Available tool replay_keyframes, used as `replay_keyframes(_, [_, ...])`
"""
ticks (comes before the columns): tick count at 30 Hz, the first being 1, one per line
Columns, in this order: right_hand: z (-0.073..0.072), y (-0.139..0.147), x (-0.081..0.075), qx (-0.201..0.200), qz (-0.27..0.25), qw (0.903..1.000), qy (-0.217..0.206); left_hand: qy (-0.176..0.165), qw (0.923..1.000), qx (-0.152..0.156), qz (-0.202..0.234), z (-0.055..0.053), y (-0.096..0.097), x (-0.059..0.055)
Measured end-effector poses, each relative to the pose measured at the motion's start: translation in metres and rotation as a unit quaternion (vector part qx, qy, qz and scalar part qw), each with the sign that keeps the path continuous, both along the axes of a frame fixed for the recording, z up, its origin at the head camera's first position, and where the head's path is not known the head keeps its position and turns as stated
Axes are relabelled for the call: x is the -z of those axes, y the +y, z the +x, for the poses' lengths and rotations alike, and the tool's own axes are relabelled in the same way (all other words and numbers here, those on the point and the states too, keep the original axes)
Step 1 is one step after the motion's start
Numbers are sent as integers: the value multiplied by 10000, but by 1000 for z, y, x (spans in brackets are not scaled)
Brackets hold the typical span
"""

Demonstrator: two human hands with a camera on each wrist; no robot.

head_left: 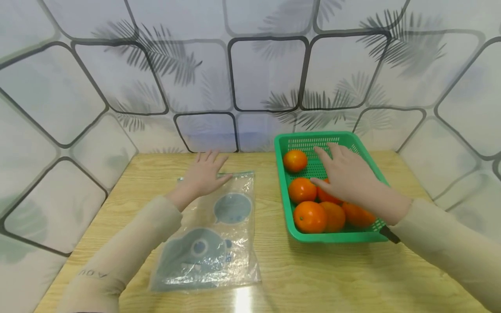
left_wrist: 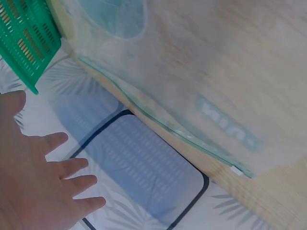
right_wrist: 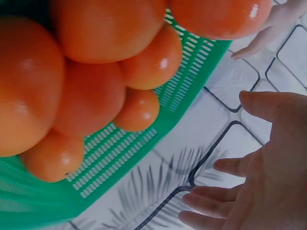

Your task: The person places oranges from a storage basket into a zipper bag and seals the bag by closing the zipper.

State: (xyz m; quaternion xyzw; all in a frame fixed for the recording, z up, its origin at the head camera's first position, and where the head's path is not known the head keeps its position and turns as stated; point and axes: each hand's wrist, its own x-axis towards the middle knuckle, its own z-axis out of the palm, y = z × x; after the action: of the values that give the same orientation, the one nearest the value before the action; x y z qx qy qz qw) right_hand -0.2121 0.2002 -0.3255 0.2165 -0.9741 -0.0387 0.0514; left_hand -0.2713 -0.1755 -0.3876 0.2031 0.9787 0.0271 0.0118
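A clear plastic zip bag [head_left: 242, 243] with blue-grey cartoon printing lies flat on the table. My left hand [head_left: 203, 176], fingers spread, is over its top edge and holds nothing. In the left wrist view, the green zip strip [left_wrist: 177, 132] runs along that edge, with a white slider [left_wrist: 236, 170] near one end. On the right stands a green plastic basket [head_left: 291, 232] with several oranges [head_left: 310, 217] in it. Above the basket is my right hand [head_left: 348, 174], its fingers extended and apart from the fruit; it covers part of some oranges.
The wooden table [head_left: 313, 278] meets a patterned wall covering [head_left: 270, 74] at the back, with the same covering at both sides. A small dark object [head_left: 389, 234] shows at the basket's front right corner, partly behind my right sleeve [head_left: 442, 243].
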Motion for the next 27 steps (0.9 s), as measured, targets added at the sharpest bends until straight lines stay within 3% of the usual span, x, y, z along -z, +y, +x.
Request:
replay_keyframes(12, [-14,-39,-7,-296,44,9995,-109,-120,9995,-284,60,6,-29,6])
replay_keyframes(27, [-26,-96,-13,-540,325,9974,-348,-123,9977,-645,150,22,-69,9])
